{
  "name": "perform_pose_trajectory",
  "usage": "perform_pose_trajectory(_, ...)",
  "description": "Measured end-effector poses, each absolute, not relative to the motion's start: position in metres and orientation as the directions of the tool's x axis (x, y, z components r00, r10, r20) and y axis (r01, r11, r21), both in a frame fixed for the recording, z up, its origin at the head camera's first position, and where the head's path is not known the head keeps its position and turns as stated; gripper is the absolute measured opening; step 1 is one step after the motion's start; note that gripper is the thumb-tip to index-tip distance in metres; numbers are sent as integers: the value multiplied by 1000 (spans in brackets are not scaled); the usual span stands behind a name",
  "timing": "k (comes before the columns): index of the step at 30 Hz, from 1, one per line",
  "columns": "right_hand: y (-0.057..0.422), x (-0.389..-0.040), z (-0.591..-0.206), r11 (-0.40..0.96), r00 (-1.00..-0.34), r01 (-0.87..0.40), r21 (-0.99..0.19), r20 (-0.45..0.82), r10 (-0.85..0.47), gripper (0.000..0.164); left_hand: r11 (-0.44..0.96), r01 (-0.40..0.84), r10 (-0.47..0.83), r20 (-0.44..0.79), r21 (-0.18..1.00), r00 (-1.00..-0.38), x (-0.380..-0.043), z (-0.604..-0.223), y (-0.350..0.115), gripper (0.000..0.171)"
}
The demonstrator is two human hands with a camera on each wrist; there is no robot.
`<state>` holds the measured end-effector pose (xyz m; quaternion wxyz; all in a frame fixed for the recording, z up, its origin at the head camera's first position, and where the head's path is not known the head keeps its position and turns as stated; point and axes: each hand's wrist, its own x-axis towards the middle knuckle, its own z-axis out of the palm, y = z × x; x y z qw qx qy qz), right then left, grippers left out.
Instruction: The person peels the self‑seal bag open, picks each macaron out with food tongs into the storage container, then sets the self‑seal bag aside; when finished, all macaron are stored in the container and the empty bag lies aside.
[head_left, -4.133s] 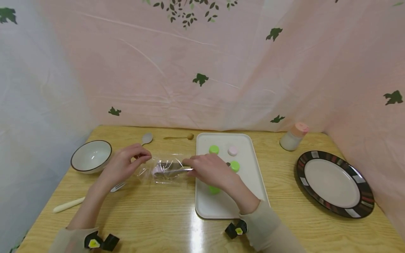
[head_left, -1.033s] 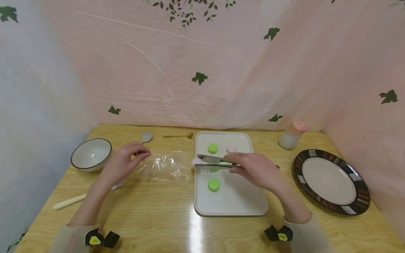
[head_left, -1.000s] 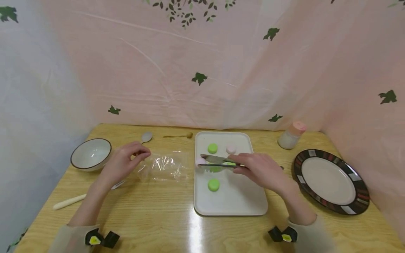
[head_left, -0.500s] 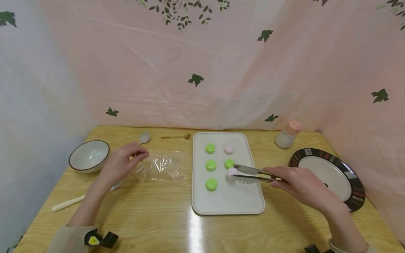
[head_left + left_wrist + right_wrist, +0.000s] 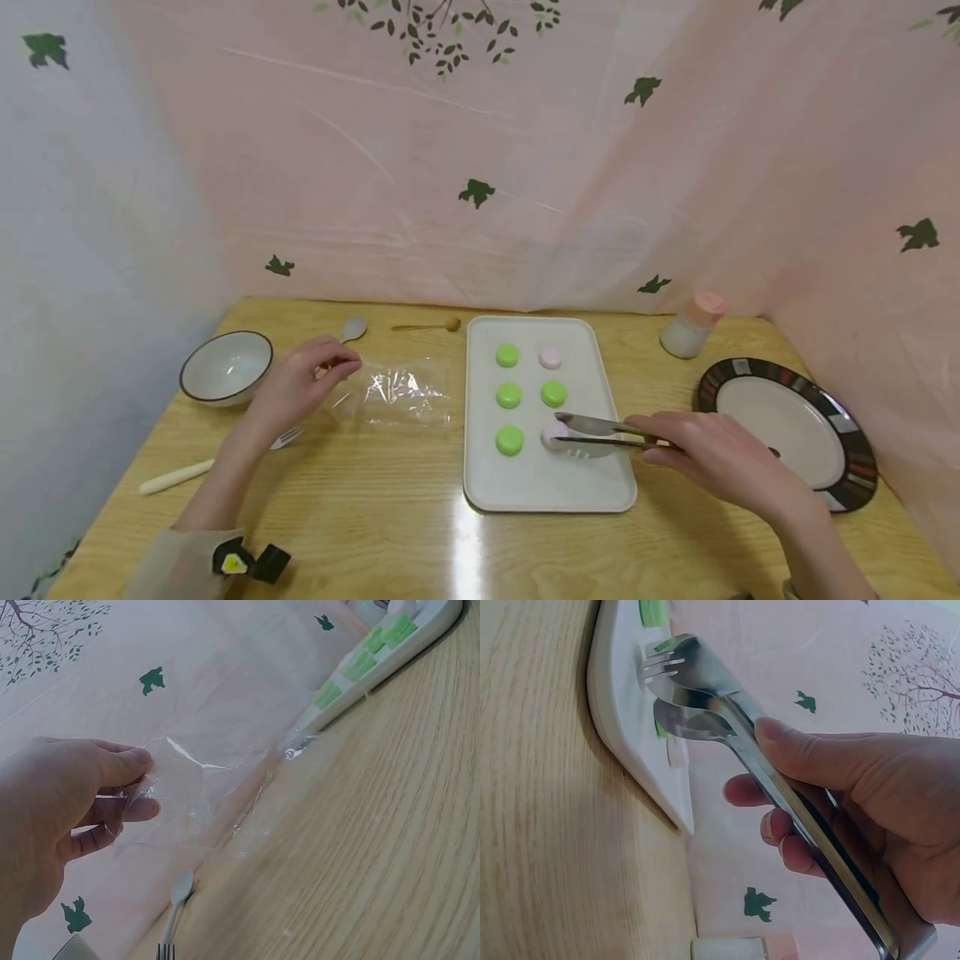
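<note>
My left hand (image 5: pixel 303 379) pinches the edge of a clear plastic bag (image 5: pixel 405 392) between thumb and fingers; the bag also shows in the left wrist view (image 5: pixel 202 795), with nothing visible inside. In my right hand (image 5: pixel 731 458) is a pair of metal tongs (image 5: pixel 600 426), gripped along its arms. The tong tips are around a pale pink macaron (image 5: pixel 552 432) at the white tray (image 5: pixel 570 492); whether they still squeeze it I cannot tell. Several green macarons (image 5: pixel 509 440) and another pink macaron (image 5: pixel 550 357) sit on the tray in two columns.
A dark-rimmed bowl (image 5: pixel 227 367) stands left of my left hand. Around it lie a spoon (image 5: pixel 355 327), a fork (image 5: pixel 287 437) and a cream-coloured handle (image 5: pixel 176 477). A small golden utensil (image 5: pixel 427 326) lies behind the bag. A pink-capped jar (image 5: pixel 693 325) and a patterned plate (image 5: pixel 780 425) are at right.
My right hand has drawn the tongs and pink macaron out of the bag, rightward across the tray, then down to its front right column. My left hand keeps its place on the bag.
</note>
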<state>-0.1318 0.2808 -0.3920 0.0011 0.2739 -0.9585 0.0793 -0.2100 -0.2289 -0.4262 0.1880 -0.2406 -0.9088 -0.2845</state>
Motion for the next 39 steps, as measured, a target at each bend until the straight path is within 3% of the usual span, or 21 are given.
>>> perform_pose_trajectory(20, 283, -135, -393, 858, -867, -488, -163, -26, -498, 34, 703, 544, 327, 470, 459, -820, -211, -424, -232, 4)
perform_pose_trajectory(39, 286, -133, -387, 850, -869, -485, -203, 6, -495, 37, 697, 556, 330, 485, 453, -810, -213, -429, -232, 4)
